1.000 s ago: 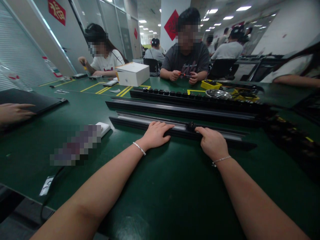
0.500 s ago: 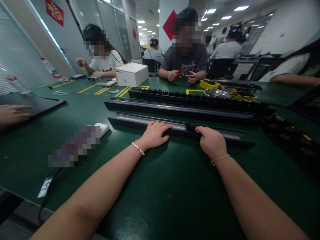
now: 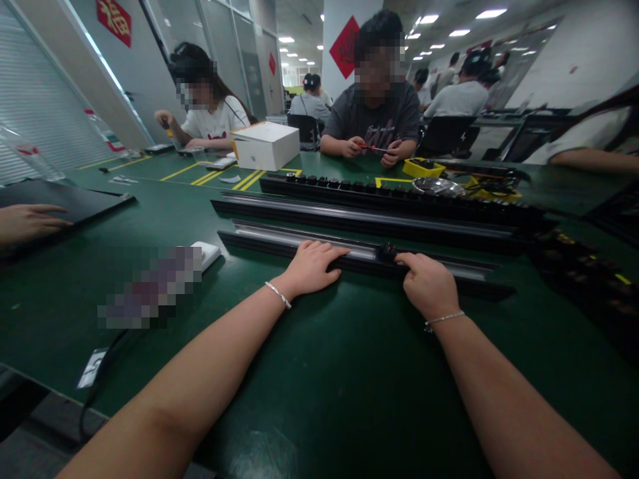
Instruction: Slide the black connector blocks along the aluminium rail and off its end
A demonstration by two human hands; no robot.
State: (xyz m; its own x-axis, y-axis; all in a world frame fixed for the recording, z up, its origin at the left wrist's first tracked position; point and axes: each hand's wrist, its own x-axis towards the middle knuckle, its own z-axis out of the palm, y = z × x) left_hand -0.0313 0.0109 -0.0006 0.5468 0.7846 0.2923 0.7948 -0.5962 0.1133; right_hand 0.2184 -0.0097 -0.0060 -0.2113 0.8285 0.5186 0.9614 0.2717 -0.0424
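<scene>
Little has moved since the earlier frame: the left hand (image 3: 313,267) lies flat, fingers spread, on the black rail (image 3: 279,243) at frame centre on the tabletop (image 3: 319,372); the right hand (image 3: 428,286) has crept slightly right, pinching the small black slider (image 3: 385,252). Pressing the rail firmly while pushing the slider straight along its channel seems best.

Looks like a factory assembly hall: long green workbench (image 3: 319,372) with yellow tape lines (image 3: 249,179), black rails (image 3: 364,219) lined up just past the fingers (image 3: 329,251), more seated workers (image 3: 372,110) beyond them under rows of ceiling lights (image 3: 486,13).
</scene>
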